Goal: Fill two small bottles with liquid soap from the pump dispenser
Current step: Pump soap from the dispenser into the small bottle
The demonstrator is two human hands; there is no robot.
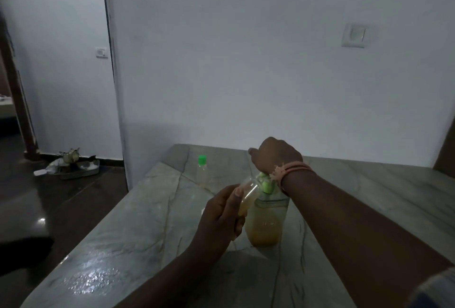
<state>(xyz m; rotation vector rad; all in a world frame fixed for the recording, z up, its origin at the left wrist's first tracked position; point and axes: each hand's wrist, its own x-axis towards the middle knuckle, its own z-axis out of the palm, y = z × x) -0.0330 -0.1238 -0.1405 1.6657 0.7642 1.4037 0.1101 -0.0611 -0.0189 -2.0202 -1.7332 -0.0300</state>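
The main risk was a spill: the small bottle (248,193) was tilted, its open mouth held up near the green pump nozzle (267,184), and if the mouth sat slightly off the spout, soap would run down the outside onto the stone counter (147,221). A hard push could also tip the dispenser (267,219), since nothing steadied its body. The dim light made lining up harder.

The left hand (221,216) gripped the small bottle, fingers and thumb curled round its lower part; amber liquid already showed inside it. The right hand (278,155) was above the pump head, wrist bent down over it. Whether its fingers were straight or curled, I could not tell, as they were hidden behind the hand.

1 other bottle (203,172), green-capped, stood farther back on the counter, apart from both hands.
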